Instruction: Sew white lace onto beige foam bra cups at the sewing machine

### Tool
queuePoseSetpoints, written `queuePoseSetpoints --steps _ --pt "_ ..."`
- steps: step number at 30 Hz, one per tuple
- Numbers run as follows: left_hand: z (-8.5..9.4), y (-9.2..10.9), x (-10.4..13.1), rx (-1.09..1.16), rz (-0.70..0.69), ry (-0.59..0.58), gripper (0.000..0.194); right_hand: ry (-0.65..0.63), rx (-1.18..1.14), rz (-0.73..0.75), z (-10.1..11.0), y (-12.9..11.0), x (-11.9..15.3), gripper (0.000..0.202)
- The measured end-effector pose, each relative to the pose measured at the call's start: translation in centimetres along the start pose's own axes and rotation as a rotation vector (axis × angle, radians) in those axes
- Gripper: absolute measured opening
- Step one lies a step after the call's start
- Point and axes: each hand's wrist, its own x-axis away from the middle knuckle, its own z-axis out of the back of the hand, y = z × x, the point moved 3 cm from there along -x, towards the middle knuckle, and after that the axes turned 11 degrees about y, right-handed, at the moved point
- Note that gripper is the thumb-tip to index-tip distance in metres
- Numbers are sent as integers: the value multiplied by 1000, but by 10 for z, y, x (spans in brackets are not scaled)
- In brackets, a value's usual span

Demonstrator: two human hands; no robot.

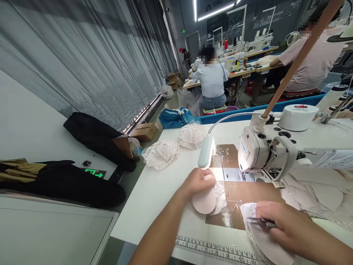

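Pad [204,201] with white lace [221,200] sits pinched in the left hand [200,181] near the sewing machine [253,149] — the right hand [285,220] grasps a dark metal tool [267,223] against a second lace-edged pad [271,241].

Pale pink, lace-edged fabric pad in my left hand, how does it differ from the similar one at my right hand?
The left pale pink, lace-edged pad shows lace along its right side; the right pale pink, lace-edged pad shows it at its top and left edge. A dark metal tool in your right hand crosses the right pad; none crosses the left pad. Both are pale pink with white lace.
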Motion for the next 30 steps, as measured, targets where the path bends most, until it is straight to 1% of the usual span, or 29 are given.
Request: queuePoseSetpoints --steps 1,2,3,5,6,7,10,12,13,17,18,19,22,24,27,30 --pt "-2 -1 2 52 -4 -23 24 -17 -66 -50 4 1 -2 10" --pt "-4 0 3 100 -8 -41 27 -28 -137 -94 6 0 -5 10" --pt "-6 0 4 143 -11 -55 28 -28 -195 -131 6 -2 -10 17" --pt "-7 2 6 209 -16 -73 31 33 -286 -186 1 -7 -23 36" --pt "-7 4 6 232 -18 -82 31 51 -314 -186 -4 -10 -29 43" --pt "-7 5 7 250 -23 -90 30 54 -339 -176 -10 -13 -34 44" --pt "-5 9 10 277 -46 -112 23 27 -392 -148 -25 -19 -43 25" --pt "-5 12 13 277 -65 -127 18 40 -361 -160 -28 -21 -43 29" --pt "-5 15 15 265 -93 -132 19 54 -339 -166 -28 -22 -41 31" --pt "-10 30 20 161 -309 -126 46 73 -313 -150 -21 -24 -36 32" --pt "-13 33 21 143 -349 -127 49 69 -327 -147 -20 -25 -36 32" --pt "-16 34 22 139 -357 -145 49 67 -345 -148 -19 -25 -36 32" --pt "-28 28 21 170 -272 -257 34 78 -391 -159 -18 -25 -35 30" --pt "-35 22 20 220 -198 -327 28 89 -390 -173 -16 -25 -34 31" --pt "-39 15 18 307 -104 -404 30 85 -369 -184 -12 -23 -31 32" --pt "-38 16 19 350 -28 -452 33 75 -342 -185 -8 -16 -29 39"
